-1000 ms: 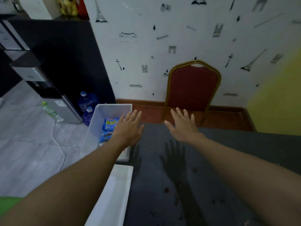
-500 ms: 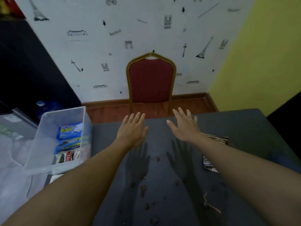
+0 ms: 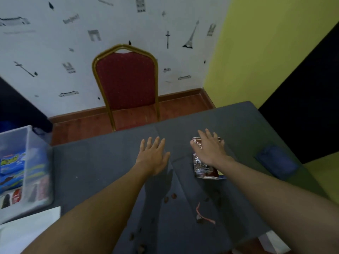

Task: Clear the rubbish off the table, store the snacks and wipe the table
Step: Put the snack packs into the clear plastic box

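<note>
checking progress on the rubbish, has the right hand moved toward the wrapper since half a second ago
Yes. The right hand now lies over the silver and red wrapper on the table; earlier it was to the wrapper's left, so it has gone rightward.

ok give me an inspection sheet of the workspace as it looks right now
surface: dark grey table, covered by a creased cloth
job's things: opened snack packet lying flat, partly under the right hand; clear storage bin at the table's left with blue snack packs inside; dark blue cloth at the right edge
clutter: brown crumbs and a torn wrapper strip near the front
hands: left hand open, flat, empty; right hand open, spread over the packet, contact unclear
cables: nothing seen
surroundings: red chair with gold frame behind the table, patterned wall, yellow wall on the right
</note>
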